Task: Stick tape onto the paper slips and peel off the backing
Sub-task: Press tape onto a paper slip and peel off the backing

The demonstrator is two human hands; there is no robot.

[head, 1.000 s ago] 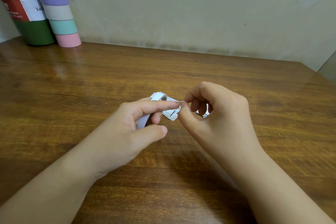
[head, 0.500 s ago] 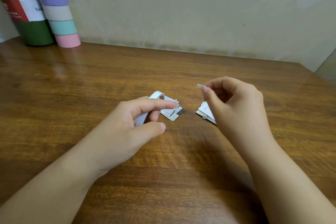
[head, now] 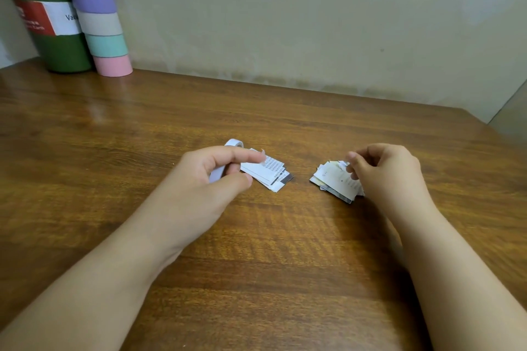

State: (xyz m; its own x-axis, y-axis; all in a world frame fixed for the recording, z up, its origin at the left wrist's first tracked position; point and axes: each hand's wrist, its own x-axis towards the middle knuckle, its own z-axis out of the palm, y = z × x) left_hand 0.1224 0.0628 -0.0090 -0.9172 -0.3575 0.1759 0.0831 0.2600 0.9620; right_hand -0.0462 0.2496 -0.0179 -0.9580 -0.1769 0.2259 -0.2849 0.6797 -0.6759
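Your left hand (head: 211,177) gripped the tape roll (head: 225,162) — your right hand (head: 382,171), fingers curled, touched the right slip pile (head: 333,179).

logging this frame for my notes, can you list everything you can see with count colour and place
tape roll: 1, white, held in the left hand, mid-table
left slip pile: 1 small stack, white with print, on the table by the left fingertips
right slip pile: 1 small stack, white with print, under the right fingertips
bottle: 1, dark green with red and white label, far left corner
striped tube: 1, grey, purple, teal and pink bands, beside the bottle
table: 1, brown wood
wall: 1, beige, behind the table
left hand: 1, grips the tape roll
right hand: 1, fingers curled at the right slip pile
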